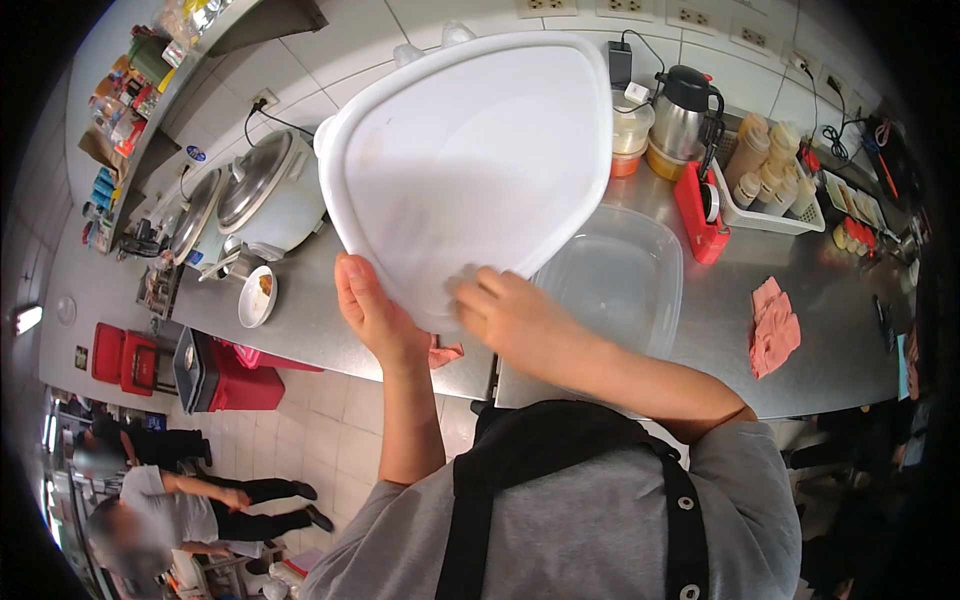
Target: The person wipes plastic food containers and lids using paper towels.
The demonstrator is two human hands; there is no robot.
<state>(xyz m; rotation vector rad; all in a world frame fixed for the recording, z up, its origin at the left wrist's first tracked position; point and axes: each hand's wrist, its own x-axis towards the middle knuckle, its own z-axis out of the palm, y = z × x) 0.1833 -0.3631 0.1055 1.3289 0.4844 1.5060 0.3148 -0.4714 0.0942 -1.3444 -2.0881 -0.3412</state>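
Note:
A large white plastic lid (480, 150) with a raised rim is held up and tilted above the counter. My left hand (378, 315) grips its lower left edge, thumb on the near face. My right hand (515, 315) is at the lid's lower part, with curled fingers against its face; the fingertips are blurred, and I cannot make out what they hold, if anything. Right of the lid, a clear plastic tub (625, 285) sits on the counter. A bit of pink cloth (446, 352) shows just below the lid, between my forearms.
Two lidded cookers (265, 190) and a white bowl (258, 297) stand left. Behind the tub are a steel jug (682, 115), a red holder (700, 220) and a basket (775, 215) of squeeze bottles. A pink cloth (773, 330) lies right. People (185, 500) are beyond the counter at lower left.

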